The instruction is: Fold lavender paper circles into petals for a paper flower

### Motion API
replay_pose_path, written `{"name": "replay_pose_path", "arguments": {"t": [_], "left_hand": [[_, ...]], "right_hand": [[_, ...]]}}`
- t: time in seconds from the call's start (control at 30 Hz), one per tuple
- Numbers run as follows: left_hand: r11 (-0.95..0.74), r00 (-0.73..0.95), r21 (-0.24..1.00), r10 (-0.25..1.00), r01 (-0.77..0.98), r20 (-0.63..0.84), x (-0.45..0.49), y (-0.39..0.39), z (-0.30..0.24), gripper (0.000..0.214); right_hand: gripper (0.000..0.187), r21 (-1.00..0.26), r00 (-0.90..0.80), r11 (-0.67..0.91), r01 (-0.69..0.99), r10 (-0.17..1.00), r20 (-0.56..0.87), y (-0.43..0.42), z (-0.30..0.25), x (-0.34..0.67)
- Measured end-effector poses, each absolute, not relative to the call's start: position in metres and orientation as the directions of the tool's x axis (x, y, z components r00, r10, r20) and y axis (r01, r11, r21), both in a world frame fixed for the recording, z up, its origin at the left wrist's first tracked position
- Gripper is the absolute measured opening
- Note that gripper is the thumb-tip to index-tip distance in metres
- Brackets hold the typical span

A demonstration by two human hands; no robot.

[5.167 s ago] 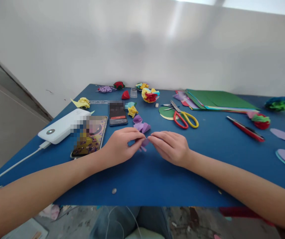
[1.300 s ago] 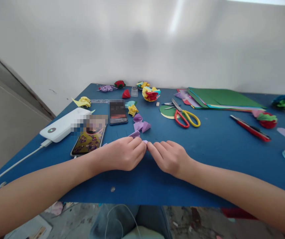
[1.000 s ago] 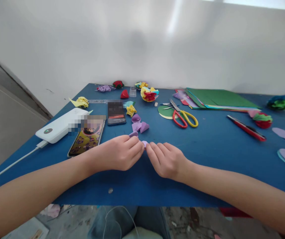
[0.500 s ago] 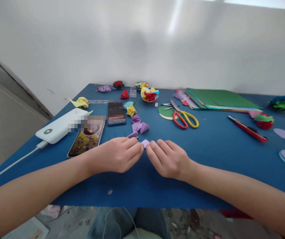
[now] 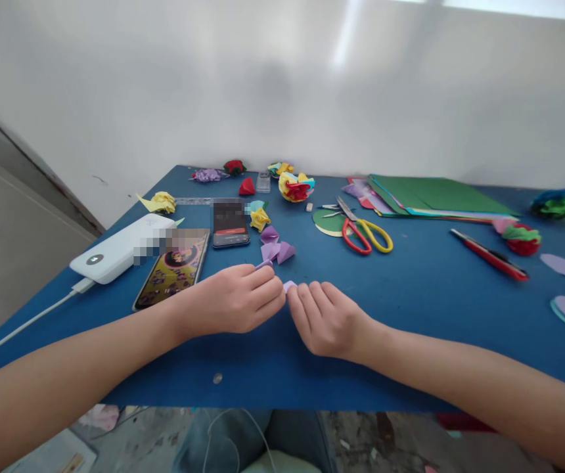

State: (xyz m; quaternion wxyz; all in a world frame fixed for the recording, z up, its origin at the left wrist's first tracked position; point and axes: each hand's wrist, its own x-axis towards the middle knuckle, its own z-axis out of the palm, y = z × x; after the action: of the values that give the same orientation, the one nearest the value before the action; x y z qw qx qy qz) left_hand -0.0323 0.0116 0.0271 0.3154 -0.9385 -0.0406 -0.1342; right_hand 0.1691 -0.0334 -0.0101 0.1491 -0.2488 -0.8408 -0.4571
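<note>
Pinching a small purple paper piece (image 5: 289, 285) btwn both hands: my left hand (image 5: 236, 307) & right hand (image 5: 329, 320) are closing fingertips on it, low over the blue table (image 5: 410, 315). Folded purple bits (image 5: 276, 249) are lying just beyond, phone (image 5: 173, 268) left, scissors (image 5: 364, 230) farther right.

Both forearms bare, extended forward from the lower corners and converging at centre. Left hand (image 5: 236, 303) palm down, fingers curled inward, fingertips pinched together at its right edge. Right hand (image 5: 329, 320) palm down, knuckles raised, fingers bent and bunched toward the left hand. Fingertips of the two hands nearly touching. Wrists low and straight.
</note>
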Motion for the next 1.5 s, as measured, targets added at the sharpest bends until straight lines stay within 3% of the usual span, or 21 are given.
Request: {"name": "replay_pose_path", "arguments": {"t": [0.27, 0.67, 0.87, 1.27, 1.5], "left_hand": [[-0.766, 0.957, -0.631, -0.076, 0.123, 0.279, -0.0331, 0.0108, 0.0231, 0.018], [-0.741, 0.967, -0.648, 0.008, 0.177, 0.254, -0.032, 0.0069, 0.0272, 0.016], [-0.746, 0.973, -0.651, -0.02, 0.139, 0.23, -0.0297, 0.0058, 0.0233, 0.016], [-0.745, 0.969, -0.652, -0.029, 0.142, 0.245, -0.0314, 0.0072, 0.0195, 0.018], [-0.761, 0.967, -0.627, 0.004, 0.169, 0.256, -0.0288, 0.0067, 0.0199, 0.017]], "right_hand": [[0.021, 0.685, -0.834, 0.477, 0.551, 0.299, 0.463, -0.0291, -0.0102, 0.1728], [0.019, 0.66, -0.825, 0.496, 0.564, 0.31, 0.472, -0.0269, -0.0109, 0.1703], [0.016, 0.645, -0.827, 0.521, 0.559, 0.301, 0.474, -0.0272, -0.0115, 0.1711], [0.021, 0.699, -0.855, 0.509, 0.502, 0.169, 0.49, -0.0281, -0.0083, 0.1767], [0.014, 0.645, -0.814, 0.513, 0.566, 0.224, 0.536, -0.0283, -0.0107, 0.1725]]}}
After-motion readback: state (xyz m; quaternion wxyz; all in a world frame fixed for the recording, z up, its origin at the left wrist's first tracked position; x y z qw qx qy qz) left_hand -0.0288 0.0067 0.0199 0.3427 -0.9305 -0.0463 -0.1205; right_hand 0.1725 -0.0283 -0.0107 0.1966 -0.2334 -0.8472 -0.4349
